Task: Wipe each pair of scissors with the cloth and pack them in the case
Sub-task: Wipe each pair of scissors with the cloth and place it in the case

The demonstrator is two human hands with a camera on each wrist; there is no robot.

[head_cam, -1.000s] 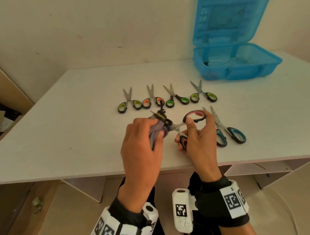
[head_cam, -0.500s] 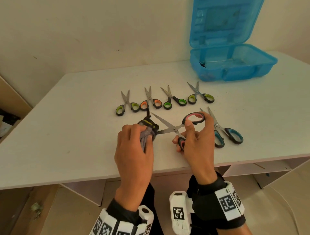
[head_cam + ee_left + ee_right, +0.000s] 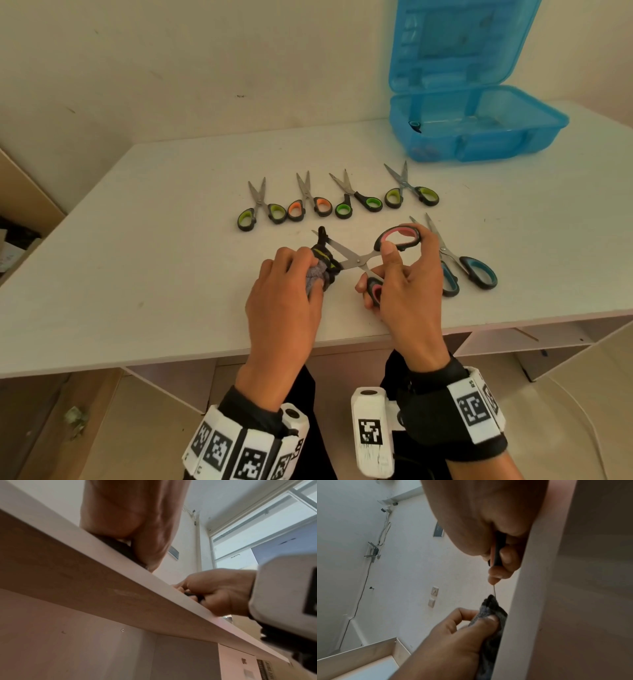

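Observation:
My right hand (image 3: pixel 404 274) grips the pink-and-black handles of a pair of scissors (image 3: pixel 356 262) held spread open just above the white table (image 3: pixel 137 260). My left hand (image 3: pixel 291 284) holds a bunched grey cloth (image 3: pixel 318 274) pinched around the nearer blade. In the right wrist view the grey cloth (image 3: pixel 489 614) sits between the left thumb and fingers, right below the thin blade. The open blue case (image 3: pixel 479 137) stands at the back right with one dark scissor handle showing inside.
Several small scissors with green or orange handles (image 3: pixel 311 202) lie in a row behind my hands. A larger blue-handled pair (image 3: pixel 459 263) lies just right of my right hand. The table's front edge (image 3: pixel 171 353) runs under my wrists.
The cloth in my left hand slid along the blade away from the pivot, then came back toward it. My right hand kept its grip on the handles.

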